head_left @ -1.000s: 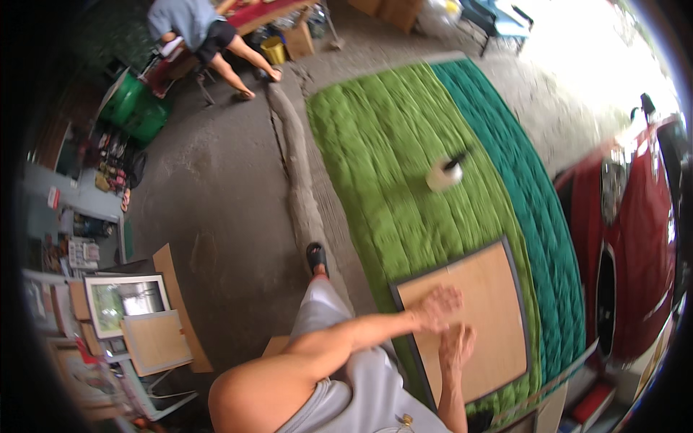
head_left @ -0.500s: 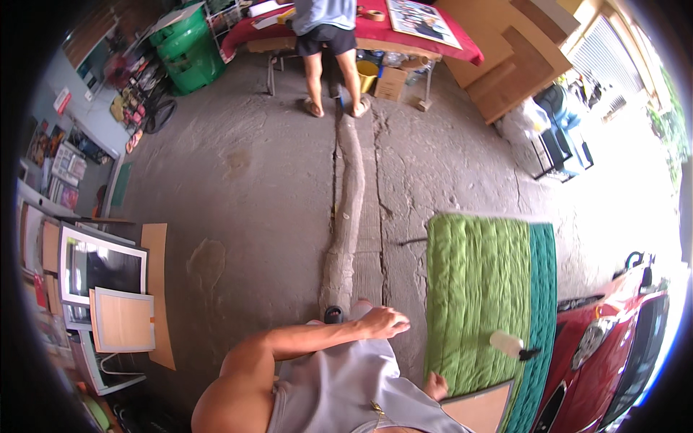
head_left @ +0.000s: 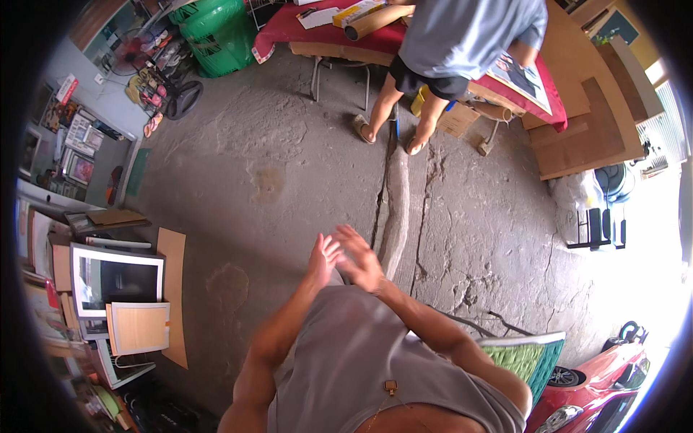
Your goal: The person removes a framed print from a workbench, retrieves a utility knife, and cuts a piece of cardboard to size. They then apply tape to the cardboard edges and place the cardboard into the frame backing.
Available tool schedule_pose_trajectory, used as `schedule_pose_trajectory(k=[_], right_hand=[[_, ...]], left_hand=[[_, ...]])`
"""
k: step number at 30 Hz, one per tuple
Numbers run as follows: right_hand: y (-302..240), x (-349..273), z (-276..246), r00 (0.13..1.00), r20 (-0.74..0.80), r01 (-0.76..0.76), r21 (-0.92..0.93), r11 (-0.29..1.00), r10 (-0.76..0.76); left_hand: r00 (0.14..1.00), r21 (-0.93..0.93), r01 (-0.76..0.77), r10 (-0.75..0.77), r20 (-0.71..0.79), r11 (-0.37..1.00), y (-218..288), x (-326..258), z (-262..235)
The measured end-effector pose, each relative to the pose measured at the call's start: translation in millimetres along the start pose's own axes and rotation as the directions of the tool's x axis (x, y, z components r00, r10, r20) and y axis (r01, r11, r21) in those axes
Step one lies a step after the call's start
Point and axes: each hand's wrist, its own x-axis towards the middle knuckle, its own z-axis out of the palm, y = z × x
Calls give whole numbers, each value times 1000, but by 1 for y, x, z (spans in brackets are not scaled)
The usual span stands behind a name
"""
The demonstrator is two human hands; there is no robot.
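- Right hand (head_left: 361, 261) has swung inward toward left hand (head_left: 323, 260), before grey shirt (head_left: 339, 339).
- Both look empty; fingers overlap, contact unclear.
- Green quilt (head_left: 509, 353) lower right, beyond right arm.
- Probably best: wrists loose, palms facing.

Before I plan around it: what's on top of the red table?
On the table's red cloth are white paper, a yellow package, a brown tube and a picture. The co-worker covers the middle, so anything there cannot be seen.
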Motion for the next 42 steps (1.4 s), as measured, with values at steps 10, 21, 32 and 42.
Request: schedule_pose_trajectory(k=[10,21,32,42], right_hand=[[271,401,-58,955,-113,-294,-277,915,272],[343,636,-246,582,-527,-663,134,736,620],[388,647,-176,484,-458,-611,432,663,745],[355,615,-109,-208,-422,-655,730,195,882]], left_hand=[[925,-331,344,-377,-40,879,216,290,-59],[993,76,-25,33,-110,997,393,668,-56],[967,201,-198,157,200,960,429,854,12],[651,444,-747,407,641,496,483,979,49]])
